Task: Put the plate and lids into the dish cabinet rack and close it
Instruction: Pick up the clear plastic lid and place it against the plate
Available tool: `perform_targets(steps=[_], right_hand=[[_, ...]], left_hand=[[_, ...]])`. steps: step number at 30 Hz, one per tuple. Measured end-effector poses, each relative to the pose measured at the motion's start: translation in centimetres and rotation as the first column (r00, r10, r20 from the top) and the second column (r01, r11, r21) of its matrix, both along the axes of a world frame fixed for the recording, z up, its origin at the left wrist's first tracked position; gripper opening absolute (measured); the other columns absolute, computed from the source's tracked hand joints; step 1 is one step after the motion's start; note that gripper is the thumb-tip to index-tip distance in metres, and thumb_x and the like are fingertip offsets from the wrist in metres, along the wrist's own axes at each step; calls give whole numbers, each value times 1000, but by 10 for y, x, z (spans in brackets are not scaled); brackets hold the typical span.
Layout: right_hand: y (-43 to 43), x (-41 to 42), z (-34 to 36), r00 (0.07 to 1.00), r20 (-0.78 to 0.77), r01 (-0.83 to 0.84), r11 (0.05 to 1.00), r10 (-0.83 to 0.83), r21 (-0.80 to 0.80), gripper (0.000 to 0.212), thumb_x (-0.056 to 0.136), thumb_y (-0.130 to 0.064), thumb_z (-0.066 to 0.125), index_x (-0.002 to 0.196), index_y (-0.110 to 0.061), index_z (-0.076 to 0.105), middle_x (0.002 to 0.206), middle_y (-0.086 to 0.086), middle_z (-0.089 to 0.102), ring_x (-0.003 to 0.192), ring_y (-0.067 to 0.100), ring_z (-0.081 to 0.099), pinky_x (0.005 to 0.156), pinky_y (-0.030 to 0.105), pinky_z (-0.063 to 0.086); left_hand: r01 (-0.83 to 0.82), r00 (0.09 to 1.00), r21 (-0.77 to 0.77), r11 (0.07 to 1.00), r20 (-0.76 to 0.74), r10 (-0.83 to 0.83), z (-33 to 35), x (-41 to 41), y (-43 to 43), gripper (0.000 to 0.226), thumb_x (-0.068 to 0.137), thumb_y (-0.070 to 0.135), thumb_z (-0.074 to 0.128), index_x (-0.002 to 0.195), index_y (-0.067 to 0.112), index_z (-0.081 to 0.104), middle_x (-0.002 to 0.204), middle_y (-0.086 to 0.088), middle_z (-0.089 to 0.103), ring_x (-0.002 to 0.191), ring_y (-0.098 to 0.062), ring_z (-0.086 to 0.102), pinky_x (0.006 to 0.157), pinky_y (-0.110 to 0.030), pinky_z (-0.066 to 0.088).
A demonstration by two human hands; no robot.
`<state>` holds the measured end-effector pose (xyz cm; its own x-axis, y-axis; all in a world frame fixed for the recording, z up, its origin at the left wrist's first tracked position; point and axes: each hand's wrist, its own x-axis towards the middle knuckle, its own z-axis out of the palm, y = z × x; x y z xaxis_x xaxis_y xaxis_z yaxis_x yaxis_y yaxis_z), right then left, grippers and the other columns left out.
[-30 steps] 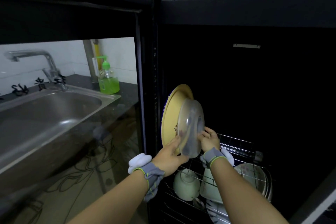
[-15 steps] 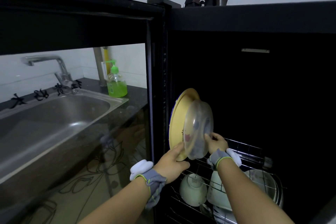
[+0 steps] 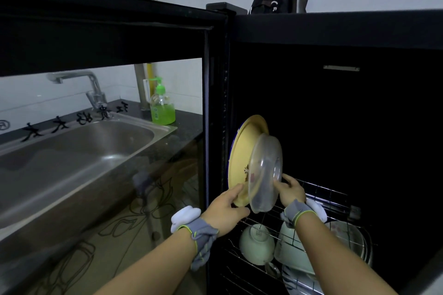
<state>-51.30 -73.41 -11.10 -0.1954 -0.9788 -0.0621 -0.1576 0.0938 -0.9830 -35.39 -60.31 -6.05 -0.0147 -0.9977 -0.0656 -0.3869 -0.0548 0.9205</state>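
A yellow plate (image 3: 242, 148) stands on edge at the left of the dark dish cabinet, above the wire rack (image 3: 321, 196). My left hand (image 3: 226, 206) grips the plate's lower rim. A clear plastic lid (image 3: 265, 172) stands upright against the plate's right face. My right hand (image 3: 291, 190) holds the lid's lower right edge. Both items sit at the rack's upper tier; whether they rest on its wires is hidden by my hands.
The cabinet's glass door (image 3: 103, 141) hangs open to the left, with a steel sink (image 3: 79, 151), tap (image 3: 93, 90) and green soap bottle (image 3: 161, 109) seen through it. Pale bowls (image 3: 256, 245) and plates (image 3: 347, 235) fill the lower rack. The cabinet interior is dark.
The plate and lid have stayed together against the cabinet's left side, and both hands keep their grips. Only the camera view has shifted slightly.
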Motion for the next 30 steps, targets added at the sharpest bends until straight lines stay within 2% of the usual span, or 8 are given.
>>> perform_targets(steps=[5, 8, 10, 17, 20, 24, 27, 30], right_hand=[[4, -7, 0, 999, -29, -28, 1000, 28, -5, 47, 83, -25, 64, 126, -10, 54, 108, 12, 68, 104, 27, 61, 84, 28, 43], [6, -8, -2, 999, 13, -49, 999, 49, 18, 45, 81, -24, 67, 122, -9, 58, 97, 8, 64, 94, 23, 60, 94, 41, 49], [9, -5, 0, 997, 28, -75, 997, 74, 12, 40, 81, -20, 67, 119, -8, 61, 95, 8, 63, 91, 21, 58, 92, 39, 48], [20, 0, 9, 992, -24, -122, 991, 120, -52, 38, 83, -13, 65, 119, -4, 60, 105, 17, 64, 95, 21, 56, 96, 38, 44], [21, 1, 9, 995, -51, -83, 996, 82, -22, 32, 82, -16, 66, 111, -2, 63, 98, 12, 64, 91, 20, 56, 86, 32, 44], [18, 0, 4, 998, -48, 39, 999, -38, 24, 36, 78, -26, 69, 80, 11, 68, 61, 15, 58, 69, 24, 54, 66, 29, 39], [12, 2, -4, 997, -16, 80, 995, -79, 53, 28, 73, -27, 73, 69, -2, 62, 69, 12, 54, 66, 21, 48, 64, 31, 37], [4, -1, -5, 994, 0, 105, 991, -105, 89, 25, 73, -21, 71, 69, 3, 68, 69, 12, 59, 68, 22, 53, 66, 35, 42]], left_hand=[[-2, 1000, -21, 1000, 28, 3, 6, 1, 14, 63, 83, 13, 59, 139, 15, 30, 147, -6, 36, 132, -13, 35, 101, -17, 28], [-22, 998, -89, 996, 60, 28, 15, 5, 26, 55, 82, 14, 58, 133, 18, 40, 133, 0, 47, 117, -5, 41, 91, -9, 31], [-21, 998, -120, 993, 63, 29, 23, 9, 33, 47, 85, 7, 54, 130, 15, 44, 122, 4, 50, 116, -7, 44, 83, -4, 34], [-42, 994, -150, 988, 93, 57, 45, 19, 55, 38, 85, 13, 55, 123, 17, 53, 129, -4, 55, 123, -15, 47, 98, -21, 35], [-52, 994, -164, 985, 83, 66, 51, 25, 66, 35, 86, 12, 55, 121, 18, 54, 126, -4, 56, 120, -14, 49, 98, -20, 36], [-45, 997, -183, 982, 56, 56, 56, 30, 78, 33, 86, 11, 54, 118, 17, 56, 116, 1, 57, 113, -9, 50, 97, -20, 38], [-30, 997, -172, 985, 68, 43, 51, 35, 83, 31, 86, 11, 55, 116, 18, 57, 113, 2, 58, 111, -9, 52, 100, -23, 39], [-33, 997, -181, 983, 63, 45, 47, 41, 80, 28, 85, 11, 56, 112, 20, 59, 111, 1, 59, 109, -10, 54, 100, -25, 40]])
